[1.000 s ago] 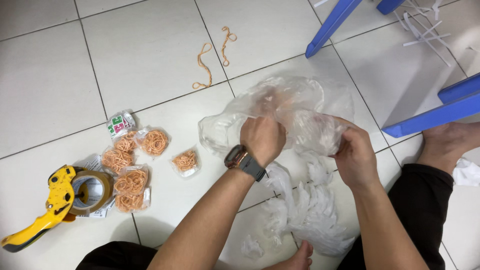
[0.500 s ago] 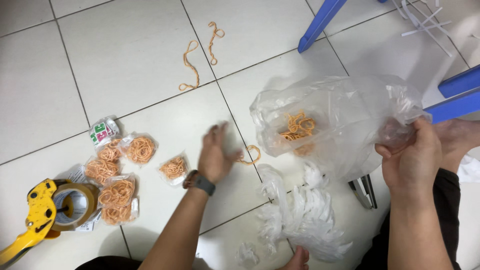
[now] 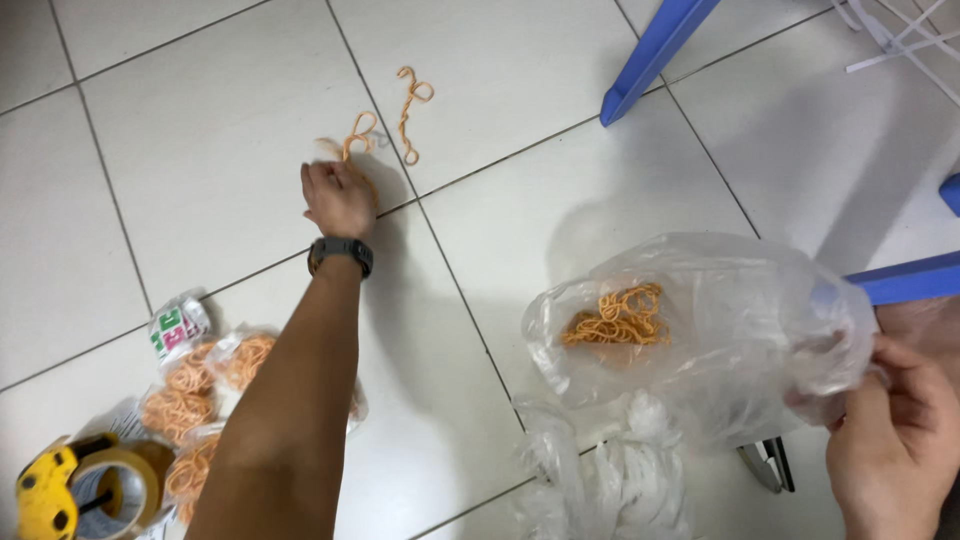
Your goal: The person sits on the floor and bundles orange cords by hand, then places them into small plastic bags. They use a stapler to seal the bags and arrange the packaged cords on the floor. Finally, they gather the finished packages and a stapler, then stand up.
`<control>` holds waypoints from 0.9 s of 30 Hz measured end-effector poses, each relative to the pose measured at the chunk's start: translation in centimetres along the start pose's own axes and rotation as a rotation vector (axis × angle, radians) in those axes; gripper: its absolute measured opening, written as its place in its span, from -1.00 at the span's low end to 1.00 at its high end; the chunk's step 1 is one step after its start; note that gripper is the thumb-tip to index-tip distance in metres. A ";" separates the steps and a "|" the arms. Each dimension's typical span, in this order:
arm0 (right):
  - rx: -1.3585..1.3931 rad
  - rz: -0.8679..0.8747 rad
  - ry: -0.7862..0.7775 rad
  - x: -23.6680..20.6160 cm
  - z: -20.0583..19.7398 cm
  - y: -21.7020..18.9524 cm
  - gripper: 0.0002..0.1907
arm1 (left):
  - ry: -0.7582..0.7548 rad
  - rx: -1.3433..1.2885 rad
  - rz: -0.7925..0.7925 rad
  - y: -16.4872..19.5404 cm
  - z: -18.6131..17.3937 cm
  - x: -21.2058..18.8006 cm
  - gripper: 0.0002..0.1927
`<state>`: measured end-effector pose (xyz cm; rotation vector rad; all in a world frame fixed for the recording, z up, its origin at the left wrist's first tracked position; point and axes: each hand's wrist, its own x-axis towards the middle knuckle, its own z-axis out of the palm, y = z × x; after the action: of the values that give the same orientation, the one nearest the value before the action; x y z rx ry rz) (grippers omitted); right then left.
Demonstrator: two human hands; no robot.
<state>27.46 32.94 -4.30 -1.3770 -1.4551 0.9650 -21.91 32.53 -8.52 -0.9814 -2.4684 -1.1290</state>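
Floor of pale square tiles (image 3: 200, 150) with dark grout lines, seen from above; the person sat low on it.

Nearest, at the bottom left edge: a yellow tape dispenser (image 3: 45, 495) holding a roll of brown tape (image 3: 118, 490). Just beside it, several small clear packets of orange rubber bands (image 3: 185, 395) lay clustered and touching, one with a green-and-white printed label (image 3: 172, 328); the left forearm crossed over part of the cluster.

At the bottom centre: a heap of crumpled small clear bags (image 3: 620, 480). Near its right side, a dark metal tool (image 3: 770, 465), mostly hidden under plastic; its kind could not be told.

At the bottom right corner: the right hand (image 3: 895, 450), fingers curled and pinching the gathered edge of a large clear plastic bag (image 3: 730, 330). The bag was raised with its mouth towards the left, and a tangle of loose orange rubber bands (image 3: 612, 318) sat inside near the mouth.

Further out, left of centre: the left hand (image 3: 340, 198), a black wristwatch (image 3: 340, 252) on the wrist, reached well away from the bag. Its fingers were closed on a chain of orange rubber bands (image 3: 352, 140) lying on the tile. A second chain of orange bands (image 3: 412, 110) lay just beside it, apart from the hand.

Farthest, at the top right: a blue furniture leg (image 3: 655, 55) slanted across the tiles, another blue bar (image 3: 905, 280) at the right edge, and white plastic strips (image 3: 900, 30) in the corner.
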 end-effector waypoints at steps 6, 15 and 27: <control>-0.190 -0.081 -0.011 -0.8 -1.3 0.3 -0.67 | -0.465 0.053 0.185 4.2 5.4 0.5 -0.89; -0.192 -0.142 0.026 -2.3 0.8 -2.8 -0.85 | -0.564 -0.725 -0.372 2.0 -0.7 -5.8 -0.88; 0.046 -0.042 -0.101 -4.4 2.3 -6.4 -0.64 | -0.770 -0.803 0.784 16.9 -5.8 -15.5 -0.82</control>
<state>23.23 28.09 0.67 -1.2758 -1.5215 1.0468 0.67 28.82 -2.38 -2.7045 -1.5704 -1.6125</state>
